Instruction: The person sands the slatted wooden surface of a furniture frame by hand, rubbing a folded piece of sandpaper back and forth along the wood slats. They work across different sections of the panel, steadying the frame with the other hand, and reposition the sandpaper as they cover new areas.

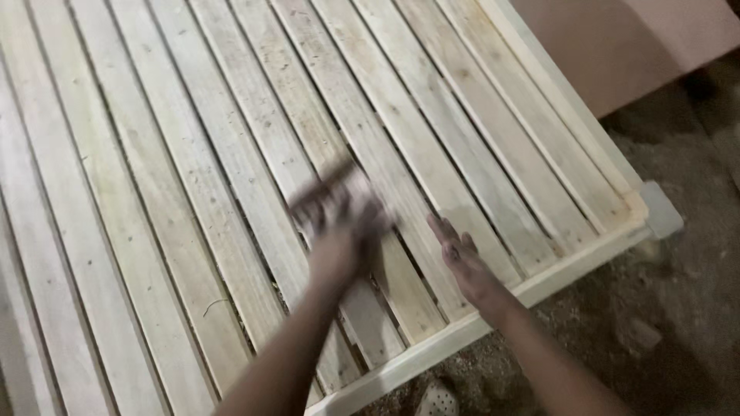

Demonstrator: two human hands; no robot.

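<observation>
Two hands over the slatted wooden frame (231, 154), one of them a blur.

Left hand (343, 212) sits over the middle slats, smeared by motion, and it looks wrapped around something dark and pale that cannot be made out; how tight that grip is, I cannot tell. Right hand (461, 258) is just beside it, toward the frame's near edge rail (478, 323), well short of the corner. Pale raw-wood slats run in long parallel lines across the whole frame, thin dark gaps between them. Off the frame's edge lies rough dirt ground (663, 308), a pale perforated shoe (437, 400) poking in at the bottom, and a reddish-brown board (632, 38) up in the far corner. Right hand is open, fingers straight and together, edge-on above the slats, holding nothing.
</observation>
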